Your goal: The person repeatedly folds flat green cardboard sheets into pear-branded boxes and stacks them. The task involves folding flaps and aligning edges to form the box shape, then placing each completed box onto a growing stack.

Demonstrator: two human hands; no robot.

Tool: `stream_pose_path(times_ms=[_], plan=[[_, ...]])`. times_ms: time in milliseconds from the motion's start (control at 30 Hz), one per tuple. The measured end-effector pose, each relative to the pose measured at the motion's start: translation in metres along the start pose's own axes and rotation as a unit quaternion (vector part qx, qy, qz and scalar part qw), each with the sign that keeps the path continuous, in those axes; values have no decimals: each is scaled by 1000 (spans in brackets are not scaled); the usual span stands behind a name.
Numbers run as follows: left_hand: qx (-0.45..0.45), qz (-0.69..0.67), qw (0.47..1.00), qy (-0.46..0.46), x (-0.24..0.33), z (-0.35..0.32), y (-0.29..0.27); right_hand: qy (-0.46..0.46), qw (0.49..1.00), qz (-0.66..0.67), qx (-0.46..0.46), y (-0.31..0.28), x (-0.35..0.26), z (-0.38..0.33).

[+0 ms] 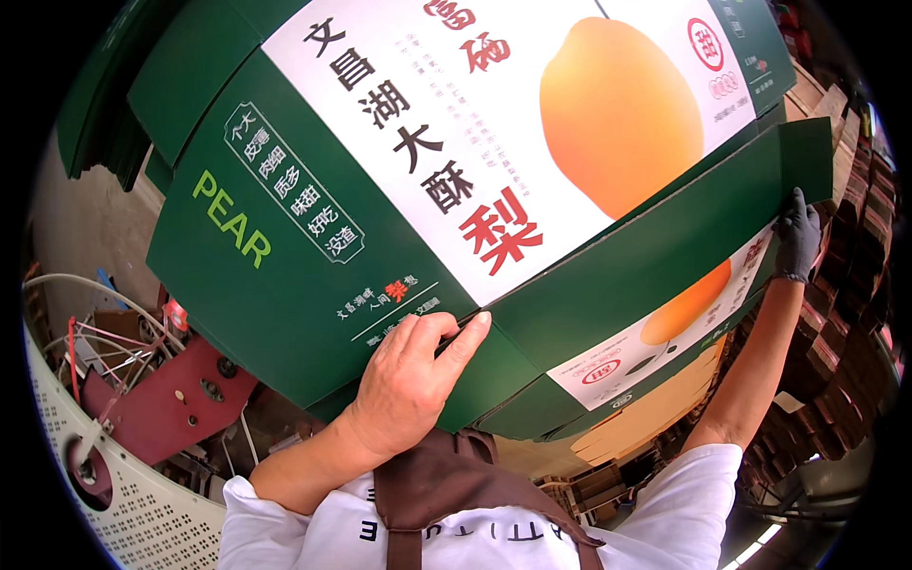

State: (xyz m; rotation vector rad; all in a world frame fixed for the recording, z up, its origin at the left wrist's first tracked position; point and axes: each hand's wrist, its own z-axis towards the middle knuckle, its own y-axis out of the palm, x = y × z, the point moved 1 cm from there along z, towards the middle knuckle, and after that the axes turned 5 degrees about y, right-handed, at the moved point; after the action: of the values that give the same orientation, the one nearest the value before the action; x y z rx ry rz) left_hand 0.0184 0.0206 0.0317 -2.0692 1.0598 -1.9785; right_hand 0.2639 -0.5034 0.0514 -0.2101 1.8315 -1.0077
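Observation:
A large green cardboard carton (380,237) is spread in front of me, its white panel printed with a big orange-yellow pear. Its long near side panel (655,247) is folded at an angle along a crease and carries a smaller pear picture. My left hand (404,375), bare, is at the near edge by a corner crease, fingers curled and thumb stretched along the board. At the far right, my right hand (798,242) in a dark grey glove grips the end of the side panel. The fingertips behind the board are hidden.
Left of me stands a machine with a perforated cream guard (152,508) and a dark red metal plate (176,389). More green cartons (95,104) are at the upper left. Tall stacks of brown cardboard (826,361) rise on the right.

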Motion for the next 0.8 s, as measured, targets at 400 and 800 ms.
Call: stream_pose_path(times_ms=[400, 800], plan=[[-14, 12, 1000, -13, 10, 2, 4, -3, 997, 21, 75, 30, -2, -21], [-22, 13, 1000, -4, 12, 4, -2, 18, 997, 5, 70, 43, 15, -21]])
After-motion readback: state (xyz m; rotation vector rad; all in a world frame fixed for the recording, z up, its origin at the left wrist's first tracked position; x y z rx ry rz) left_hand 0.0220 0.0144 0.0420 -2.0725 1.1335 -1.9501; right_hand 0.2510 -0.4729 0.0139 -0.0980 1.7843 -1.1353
